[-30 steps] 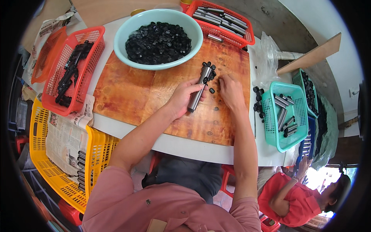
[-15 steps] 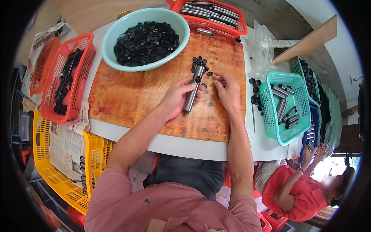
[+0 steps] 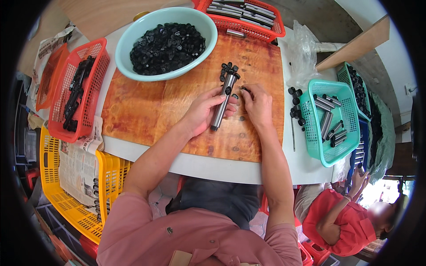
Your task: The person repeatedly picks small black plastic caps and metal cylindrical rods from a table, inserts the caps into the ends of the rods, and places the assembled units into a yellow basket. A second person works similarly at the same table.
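Slid toward nine o'clock since the earlier frame, the right hand [image 3: 257, 105] pinches what looks like a black cap [image 3: 246, 89]. Left hand [image 3: 204, 110] fingers wrap the metal tube [image 3: 219, 111], mid-table [image 3: 222, 172], pointing toward one o'clock: probably stiff, slick, fairly heavy; best held mid-length.

Far red basket [image 3: 222, 21] cropped at top, black piece [image 3: 245, 89] partly hidden by right hand [image 3: 259, 105]

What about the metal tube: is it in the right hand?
No, the left hand holds the metal tube, and the right hand is apart from it.
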{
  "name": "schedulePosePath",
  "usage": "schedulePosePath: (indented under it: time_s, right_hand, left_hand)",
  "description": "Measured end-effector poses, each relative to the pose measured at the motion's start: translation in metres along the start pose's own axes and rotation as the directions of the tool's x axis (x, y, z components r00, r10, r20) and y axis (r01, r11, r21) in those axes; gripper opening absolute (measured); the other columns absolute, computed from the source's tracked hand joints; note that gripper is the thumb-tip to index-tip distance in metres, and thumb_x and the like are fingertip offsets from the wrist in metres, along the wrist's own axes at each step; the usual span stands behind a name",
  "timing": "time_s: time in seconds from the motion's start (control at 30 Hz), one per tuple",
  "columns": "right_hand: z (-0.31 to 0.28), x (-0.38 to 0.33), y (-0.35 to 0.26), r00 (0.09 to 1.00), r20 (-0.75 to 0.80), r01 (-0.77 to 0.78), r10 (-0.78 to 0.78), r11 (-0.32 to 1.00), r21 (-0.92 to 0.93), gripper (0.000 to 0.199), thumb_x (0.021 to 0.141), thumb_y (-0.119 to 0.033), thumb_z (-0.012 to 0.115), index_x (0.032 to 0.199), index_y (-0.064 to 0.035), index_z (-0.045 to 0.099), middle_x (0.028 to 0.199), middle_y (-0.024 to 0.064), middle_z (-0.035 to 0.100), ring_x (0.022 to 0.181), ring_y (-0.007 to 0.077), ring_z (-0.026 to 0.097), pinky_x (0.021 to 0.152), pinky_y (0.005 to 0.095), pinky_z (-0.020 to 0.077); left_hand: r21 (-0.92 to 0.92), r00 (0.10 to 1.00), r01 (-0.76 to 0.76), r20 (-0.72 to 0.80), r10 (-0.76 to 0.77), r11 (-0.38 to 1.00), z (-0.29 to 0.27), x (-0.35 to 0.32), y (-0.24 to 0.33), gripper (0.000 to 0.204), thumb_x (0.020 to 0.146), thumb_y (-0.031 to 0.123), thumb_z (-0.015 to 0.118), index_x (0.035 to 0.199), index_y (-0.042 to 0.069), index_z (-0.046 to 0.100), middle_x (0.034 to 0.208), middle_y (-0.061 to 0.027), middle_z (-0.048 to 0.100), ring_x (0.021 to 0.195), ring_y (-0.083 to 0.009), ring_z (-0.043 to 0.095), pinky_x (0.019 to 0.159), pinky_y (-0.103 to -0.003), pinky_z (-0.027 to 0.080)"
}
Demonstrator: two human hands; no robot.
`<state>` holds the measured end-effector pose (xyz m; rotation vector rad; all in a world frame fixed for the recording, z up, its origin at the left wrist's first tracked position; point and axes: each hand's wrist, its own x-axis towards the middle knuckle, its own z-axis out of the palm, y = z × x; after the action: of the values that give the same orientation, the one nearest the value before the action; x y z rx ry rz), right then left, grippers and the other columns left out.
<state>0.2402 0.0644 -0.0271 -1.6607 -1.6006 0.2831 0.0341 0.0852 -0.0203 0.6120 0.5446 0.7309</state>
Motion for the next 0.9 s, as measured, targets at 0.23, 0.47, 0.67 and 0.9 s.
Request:
schedulePosePath:
  time_s: [0.23,0.47,0.67,0.9]
  right_hand:
    - [-0.013,-0.001,-0.017,0.934,0.117,-0.350,0.337,0.930,0.115,0.016,0.091,-0.011,0.076,0.103,-0.0014,0.076,0.091,0.0172,0.077,0.081,0.0308,0.074,0.078,0.0404,0.0570]
    - [-0.018,-0.001,-0.008,0.968,0.127,-0.226,0.217,0.972,0.063,0.022,0.086,-0.008,0.078,0.105,0.0016,0.073,0.096,0.0180,0.073,0.085,0.0310,0.072,0.077,0.0419,0.0561]
    - [-0.022,0.000,-0.007,0.968,0.157,-0.204,0.198,0.979,0.025,0.022,0.084,-0.005,0.079,0.104,0.0021,0.072,0.097,0.0184,0.071,0.087,0.0322,0.071,0.078,0.0427,0.0558]
    - [-0.034,-0.002,-0.032,0.974,0.095,-0.217,0.206,0.969,0.121,0.024,0.084,-0.008,0.080,0.105,0.0000,0.074,0.093,0.0145,0.070,0.078,0.0257,0.068,0.071,0.0399,0.0554]
  left_hand:
    - [0.010,1.000,0.006,-0.014,-0.006,1.000,0.005,-0.004,0.004,0.030,0.108,0.013,0.053,0.134,-0.002,0.055,0.117,-0.0155,0.070,0.098,-0.0222,0.071,0.088,-0.035,0.060]
    - [0.005,1.000,0.003,0.003,-0.003,1.000,0.003,-0.003,0.003,0.029,0.108,0.012,0.053,0.134,-0.002,0.055,0.117,-0.0158,0.070,0.096,-0.0218,0.070,0.087,-0.035,0.059]
    - [-0.003,0.999,0.037,0.018,-0.036,0.999,0.003,-0.004,0.003,0.030,0.109,0.011,0.052,0.136,-0.001,0.054,0.117,-0.0158,0.070,0.092,-0.0203,0.069,0.082,-0.034,0.059]
    - [-0.005,0.998,0.044,0.044,-0.044,0.999,0.003,-0.005,0.002,0.031,0.110,0.013,0.051,0.138,0.001,0.054,0.115,-0.0126,0.070,0.089,-0.0176,0.068,0.080,-0.032,0.057]
